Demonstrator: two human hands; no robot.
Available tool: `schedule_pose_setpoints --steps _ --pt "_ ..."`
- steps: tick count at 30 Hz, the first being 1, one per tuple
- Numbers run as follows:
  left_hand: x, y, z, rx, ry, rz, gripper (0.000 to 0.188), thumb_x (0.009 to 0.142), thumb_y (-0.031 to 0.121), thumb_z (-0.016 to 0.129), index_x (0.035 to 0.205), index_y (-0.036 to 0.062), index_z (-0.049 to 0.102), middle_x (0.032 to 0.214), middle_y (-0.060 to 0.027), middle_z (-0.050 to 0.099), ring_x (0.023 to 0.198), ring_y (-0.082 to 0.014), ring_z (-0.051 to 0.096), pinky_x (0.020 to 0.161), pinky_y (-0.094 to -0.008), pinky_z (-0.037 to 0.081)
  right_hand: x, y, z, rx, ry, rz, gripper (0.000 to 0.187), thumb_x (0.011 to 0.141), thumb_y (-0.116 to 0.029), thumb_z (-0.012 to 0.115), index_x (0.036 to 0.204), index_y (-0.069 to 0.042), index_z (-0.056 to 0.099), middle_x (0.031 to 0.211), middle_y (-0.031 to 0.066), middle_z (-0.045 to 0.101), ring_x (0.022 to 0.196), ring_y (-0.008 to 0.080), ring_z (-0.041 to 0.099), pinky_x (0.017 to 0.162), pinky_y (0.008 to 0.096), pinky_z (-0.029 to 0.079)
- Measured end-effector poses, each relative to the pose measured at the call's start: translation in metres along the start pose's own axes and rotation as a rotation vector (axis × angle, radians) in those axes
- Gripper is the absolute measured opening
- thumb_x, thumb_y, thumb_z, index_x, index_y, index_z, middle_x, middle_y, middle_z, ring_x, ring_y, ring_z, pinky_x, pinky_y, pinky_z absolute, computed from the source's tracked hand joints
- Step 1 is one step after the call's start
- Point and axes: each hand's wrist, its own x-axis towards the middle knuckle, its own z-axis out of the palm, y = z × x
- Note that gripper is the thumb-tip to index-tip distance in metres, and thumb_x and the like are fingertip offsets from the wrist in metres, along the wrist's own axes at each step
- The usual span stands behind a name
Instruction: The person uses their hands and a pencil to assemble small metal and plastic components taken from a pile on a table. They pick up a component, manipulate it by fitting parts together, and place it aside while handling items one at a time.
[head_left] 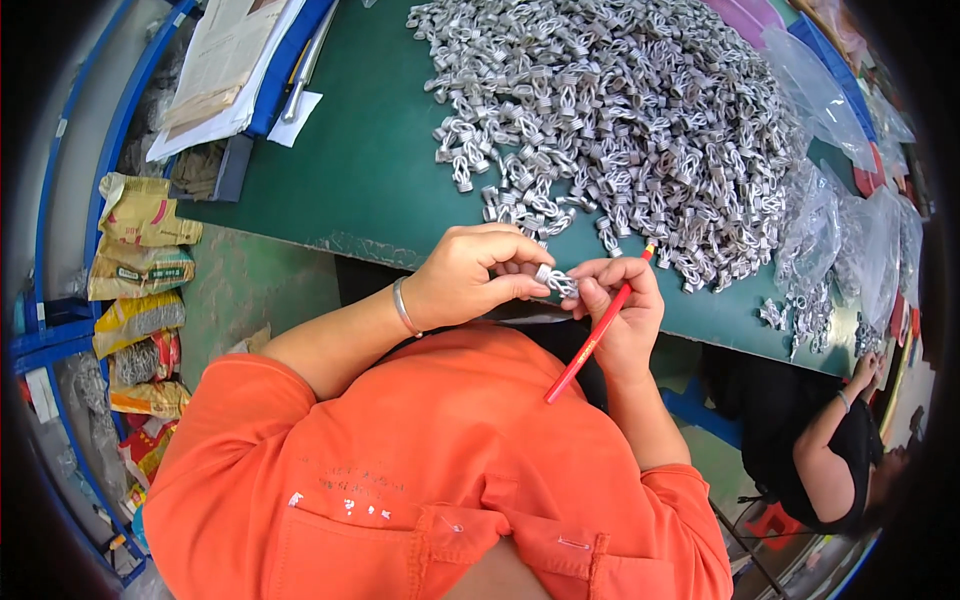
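as one silver looped piece is held in front of the orange shirt, just off the near edge of the green surface, the work looks, on this evidence, to be well short of its end. the left grip is clamped on the piece, thumb and forefinger pinched about its ribbed end, by the left hand; its looped end is met by the fingertips of the right hand, in which a red pencil is also kept closed, slanting down toward the shirt. so, a single piece is being handled, and a great pile of similar ones is spread across the surface beyond, with a few strays lying near the edge. what has been dealt with cannot be told: no mark is made out on any piece, and no finished batch is clearly set apart. a smaller cluster is seen off to the right, below clear plastic bags, but whether it is done or waiting is not shown.
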Motion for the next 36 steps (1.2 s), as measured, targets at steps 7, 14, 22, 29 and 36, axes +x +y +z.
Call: schedule_pose_setpoints --steps 7,14,22,29,36 --pt "-0.011 0.007 0.003 -0.092 0.072 0.070 0.022 0.076 -0.005 0.071 0.097 -0.0033 0.063 0.092 -0.0088 0.063 0.077 -0.0120 0.063 0.064 -0.0227 0.051 -0.007 0.010 0.004 -0.288 0.000 -0.411 0.034 0.073 0.015 0.067 0.086 -0.004 0.042 0.100 0.0163 0.057 0.085 0.0187 0.060 0.070 0.0272 0.052" --pt "-0.028 0.010 -0.002 -0.114 -0.032 -0.107 0.025 0.077 -0.004 0.069 0.101 -0.0035 0.061 0.086 -0.0076 0.066 0.076 -0.0129 0.065 0.064 -0.0227 0.053 -0.011 0.004 -0.011 -0.438 -0.053 -0.570 0.032 0.072 0.009 0.071 0.080 -0.003 0.043 0.085 0.0167 0.064 0.068 0.0201 0.059 0.061 0.0272 0.050" --pt "-0.041 -0.009 0.007 0.109 -0.111 -0.164 0.024 0.080 0.003 0.067 0.102 -0.0030 0.061 0.087 -0.0116 0.067 0.077 -0.0145 0.067 0.068 -0.0247 0.055 0.018 0.009 -0.040 -1.203 0.193 -0.586 0.025 0.072 0.004 0.072 0.077 -0.002 0.047 0.083 0.0130 0.064 0.073 0.0291 0.057 0.065 0.0356 0.045" --pt "-0.029 -0.005 0.010 -0.125 -0.004 -0.256 0.027 0.084 -0.001 0.063 0.109 -0.0050 0.057 0.089 -0.0094 0.064 0.080 -0.0129 0.064 0.070 -0.0246 0.054 0.002 0.005 -0.022 -0.608 0.167 -0.249 0.021 0.082 0.003 0.064 0.080 -0.003 0.044 0.083 0.0121 0.063 0.065 0.0172 0.058 0.057 0.0266 0.046" --pt "-0.020 0.005 0.014 -0.549 0.062 -0.266 0.030 0.083 -0.005 0.062 0.112 -0.0064 0.055 0.095 -0.0109 0.061 0.085 -0.0149 0.063 0.073 -0.0251 0.054 -0.011 0.004 -0.005 -0.021 -0.012 0.032 0.022 0.086 0.004 0.060 0.083 -0.005 0.040 0.094 0.0175 0.062 0.076 0.0154 0.063 0.058 0.0218 0.050"
